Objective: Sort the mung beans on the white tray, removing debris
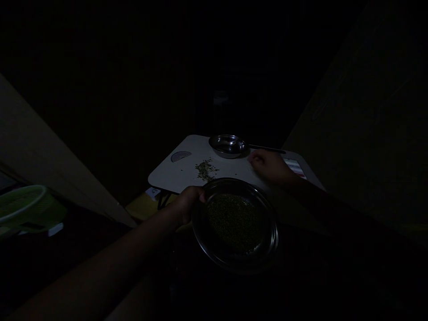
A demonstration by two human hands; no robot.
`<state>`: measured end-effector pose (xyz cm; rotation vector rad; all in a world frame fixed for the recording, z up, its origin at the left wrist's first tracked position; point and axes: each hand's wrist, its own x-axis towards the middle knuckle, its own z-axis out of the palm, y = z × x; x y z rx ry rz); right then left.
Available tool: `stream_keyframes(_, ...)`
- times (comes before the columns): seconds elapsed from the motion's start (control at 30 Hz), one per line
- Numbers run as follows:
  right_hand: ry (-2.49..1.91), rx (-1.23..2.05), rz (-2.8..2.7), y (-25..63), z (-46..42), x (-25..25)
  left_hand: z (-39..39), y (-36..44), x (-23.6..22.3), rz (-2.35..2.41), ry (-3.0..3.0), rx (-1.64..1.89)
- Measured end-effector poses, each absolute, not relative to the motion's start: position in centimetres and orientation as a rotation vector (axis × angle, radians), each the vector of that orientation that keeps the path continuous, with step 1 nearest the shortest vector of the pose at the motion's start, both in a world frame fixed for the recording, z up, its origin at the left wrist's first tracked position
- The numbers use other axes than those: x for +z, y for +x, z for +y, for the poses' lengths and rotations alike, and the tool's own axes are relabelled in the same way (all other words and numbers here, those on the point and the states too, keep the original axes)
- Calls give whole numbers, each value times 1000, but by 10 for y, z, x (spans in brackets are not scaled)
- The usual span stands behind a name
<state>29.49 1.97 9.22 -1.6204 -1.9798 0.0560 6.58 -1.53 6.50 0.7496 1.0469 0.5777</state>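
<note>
My left hand (189, 203) grips the left rim of a round steel plate (274, 238), thumb over the edge. Small green grains (236, 220), which look like mung beans, cover much of its bottom. The plate is tilted towards me in front of the white table's near edge. My right hand (269, 165) is closed above the table's right part, close to a steel bowl (228, 146); whether anything is in its fingers is hidden. A small scatter of grains and bits (206, 170) lies on the tabletop between the plate and the bowl.
The low white table (177, 176) has folding legs and a half-round printed scale (181, 156) at its left. A dark, thin strip (267, 149) runs along the back edge. Far left stands a green basket (33, 207). Walls flank both sides; the room is very dark.
</note>
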Motion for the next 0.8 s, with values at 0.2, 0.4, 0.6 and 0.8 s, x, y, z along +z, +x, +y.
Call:
stream_keyframes(0.2, -1055, 397, -2711, 238, -43, 88, -18, 68, 71, 1057, 769, 559)
stream_keyframes(0.4, -1081, 325, -2884, 233, -52, 81, -17, 66, 69, 1024, 755, 564)
stream_keyframes(0.6, -1096, 334, -2838, 234, -44, 79, -16, 65, 67, 1028, 756, 561)
stream_keyframes(0.8, -1081, 324, -2836, 230, -42, 76, -15, 64, 65, 998, 758, 558)
